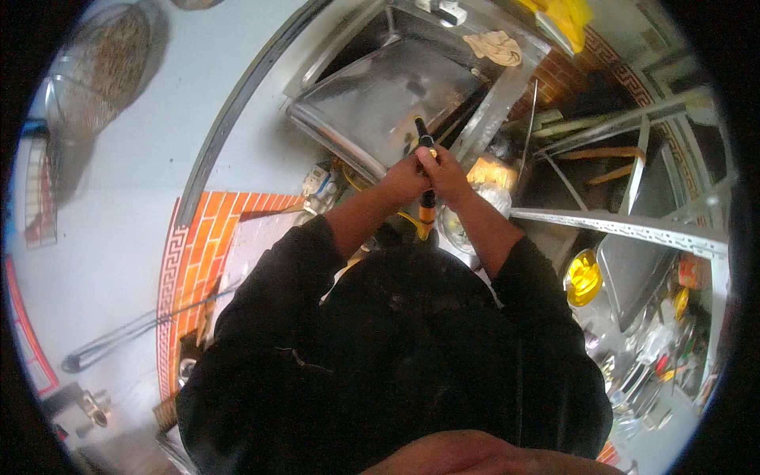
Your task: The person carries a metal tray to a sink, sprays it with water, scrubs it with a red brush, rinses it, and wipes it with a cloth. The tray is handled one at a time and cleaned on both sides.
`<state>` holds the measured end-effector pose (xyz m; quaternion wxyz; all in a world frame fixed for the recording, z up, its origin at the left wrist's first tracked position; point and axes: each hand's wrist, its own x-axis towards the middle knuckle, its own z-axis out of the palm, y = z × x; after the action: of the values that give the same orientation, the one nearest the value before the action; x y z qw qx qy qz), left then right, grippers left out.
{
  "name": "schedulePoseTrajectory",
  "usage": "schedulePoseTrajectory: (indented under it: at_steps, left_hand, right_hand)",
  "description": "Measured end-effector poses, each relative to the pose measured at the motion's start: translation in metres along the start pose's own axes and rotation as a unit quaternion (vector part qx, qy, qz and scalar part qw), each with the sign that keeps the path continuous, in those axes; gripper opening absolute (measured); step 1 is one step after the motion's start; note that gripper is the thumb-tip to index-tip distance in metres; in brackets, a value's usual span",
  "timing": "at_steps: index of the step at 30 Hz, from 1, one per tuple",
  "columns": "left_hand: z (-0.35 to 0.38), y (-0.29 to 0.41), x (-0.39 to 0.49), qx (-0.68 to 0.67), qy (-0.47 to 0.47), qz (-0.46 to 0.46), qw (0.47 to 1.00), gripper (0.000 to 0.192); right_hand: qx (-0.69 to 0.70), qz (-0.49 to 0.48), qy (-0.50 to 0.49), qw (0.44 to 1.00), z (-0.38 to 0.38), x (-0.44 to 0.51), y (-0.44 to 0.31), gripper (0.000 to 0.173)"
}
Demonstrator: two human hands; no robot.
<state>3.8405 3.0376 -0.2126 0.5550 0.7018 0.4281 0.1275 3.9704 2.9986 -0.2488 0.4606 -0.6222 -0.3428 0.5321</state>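
Note:
Both of my hands are closed around a black and yellow hose nozzle, which points away from my body. My left hand wraps it from the left, and my right hand grips it from the right with the thumb on top. Below the hands, the nozzle's black lower part runs into an orange-yellow hose end. Just beyond the tip, a large rectangular metal tray lies tilted across a stainless steel sink. Brownish patches mark the tray near the nozzle.
A tan cloth lies on the sink's far rim, near a tap. At the right stands a slotted metal rack. A metal bowl is below my right forearm. A wire strainer hangs on the left wall.

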Motion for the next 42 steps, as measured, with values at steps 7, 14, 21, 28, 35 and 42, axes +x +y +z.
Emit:
schedulePoseTrajectory:
  at_steps: [7, 14, 21, 28, 35, 42]
  left_hand:
    - [-0.015, -0.042, -0.018, -0.062, -0.156, 0.012, 0.986, 0.032]
    - [-0.039, -0.083, -0.024, 0.177, 0.089, -0.058, 0.978, 0.033]
    - [-0.068, -0.094, -0.014, 0.033, 0.228, -0.162, 0.959, 0.029]
    - [-0.076, -0.114, -0.004, -0.097, 0.271, -0.158, 0.944, 0.029]
    - [-0.087, -0.138, 0.001, -0.319, 0.281, -0.158, 0.891, 0.02]
    - [-0.088, -0.16, -0.005, -0.15, 0.281, -0.118, 0.941, 0.021]
  right_hand:
    - [-0.158, -0.043, 0.029, 0.986, -0.006, -0.01, 0.008, 0.056]
    - [-0.134, 0.114, -0.064, 0.982, -0.043, -0.046, 0.018, 0.021]
    - [-0.102, -0.013, -0.094, 0.99, -0.032, -0.051, 0.005, 0.022]
    - [-0.218, -0.109, -0.101, 0.965, 0.005, -0.044, -0.013, 0.034]
    - [-0.248, -0.075, -0.153, 0.954, 0.025, -0.041, -0.032, 0.042]
    - [-0.274, -0.132, -0.111, 0.946, 0.043, -0.036, -0.021, 0.041]
